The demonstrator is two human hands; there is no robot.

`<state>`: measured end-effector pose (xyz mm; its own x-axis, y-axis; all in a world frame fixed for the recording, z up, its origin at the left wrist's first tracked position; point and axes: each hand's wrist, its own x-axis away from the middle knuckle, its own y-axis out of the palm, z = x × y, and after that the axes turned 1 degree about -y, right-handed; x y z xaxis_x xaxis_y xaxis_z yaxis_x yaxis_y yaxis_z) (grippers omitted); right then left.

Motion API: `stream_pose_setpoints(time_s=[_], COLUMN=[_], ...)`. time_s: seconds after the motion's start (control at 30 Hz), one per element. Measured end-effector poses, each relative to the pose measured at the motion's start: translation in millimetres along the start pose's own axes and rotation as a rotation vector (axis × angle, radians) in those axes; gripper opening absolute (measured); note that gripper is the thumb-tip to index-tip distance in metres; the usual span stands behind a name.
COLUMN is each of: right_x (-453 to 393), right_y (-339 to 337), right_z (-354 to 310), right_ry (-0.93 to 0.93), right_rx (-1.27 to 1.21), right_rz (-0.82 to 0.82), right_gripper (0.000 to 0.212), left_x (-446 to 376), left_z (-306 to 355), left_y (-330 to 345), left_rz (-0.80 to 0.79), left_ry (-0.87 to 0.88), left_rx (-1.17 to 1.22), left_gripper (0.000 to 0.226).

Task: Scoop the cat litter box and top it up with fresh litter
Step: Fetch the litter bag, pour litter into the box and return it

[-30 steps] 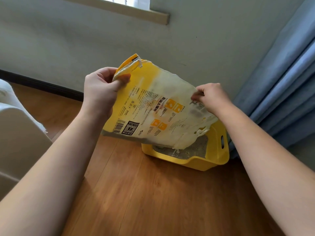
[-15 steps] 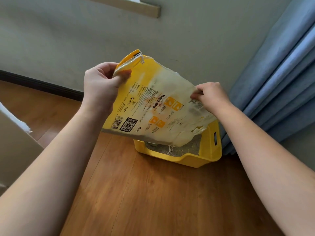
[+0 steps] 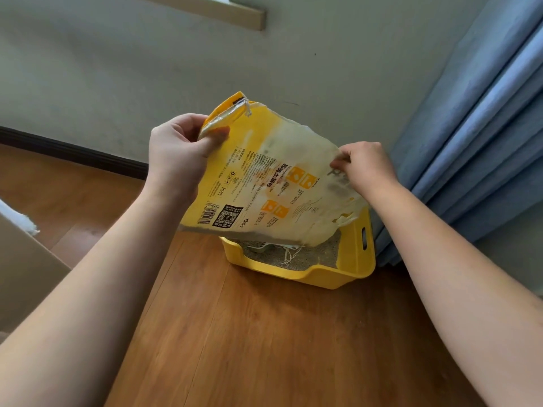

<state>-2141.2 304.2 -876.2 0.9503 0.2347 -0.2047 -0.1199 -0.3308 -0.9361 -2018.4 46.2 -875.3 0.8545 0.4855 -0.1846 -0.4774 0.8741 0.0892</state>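
Observation:
A yellow and white litter bag [image 3: 264,183] hangs tilted above the yellow litter box [image 3: 323,276], which stands on the wooden floor against the wall. My left hand [image 3: 179,154] grips the bag's upper left corner. My right hand [image 3: 367,165] pinches the bag's right edge. The bag looks flat and nearly empty. Grey litter [image 3: 311,257] fills the box, and a white scoop [image 3: 270,246] lies partly hidden under the bag's lower edge. Loose strings dangle from the bag into the box.
A blue curtain [image 3: 470,142] hangs right of the box, touching its side. A grey wall with a dark baseboard [image 3: 73,151] runs behind. A pale piece of furniture [image 3: 20,265] sits at the left edge. Wooden floor [image 3: 264,348] lies in front.
The bag and both hands stay in much the same pose. The view has shifted slightly, so the box and more of its litter and the scoop show below the bag.

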Motion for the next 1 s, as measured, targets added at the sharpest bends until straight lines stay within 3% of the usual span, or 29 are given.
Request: stream_pose_setpoints(time_s=[0.33,1.0], right_x=[0,-3], right_y=[-4,0], right_z=[11,28], right_ry=[0.06,0.124], right_rx=[0.031,0.034], right_rz=[-0.04,0.027], right_gripper=[0.016,0.018], left_x=[2,3], left_z=[0,-12], left_y=[13,32], left_rz=[-0.024,-0.02], left_ry=[0.002,-0.012], left_rx=[-0.009,-0.026], left_gripper=[0.008,0.01])
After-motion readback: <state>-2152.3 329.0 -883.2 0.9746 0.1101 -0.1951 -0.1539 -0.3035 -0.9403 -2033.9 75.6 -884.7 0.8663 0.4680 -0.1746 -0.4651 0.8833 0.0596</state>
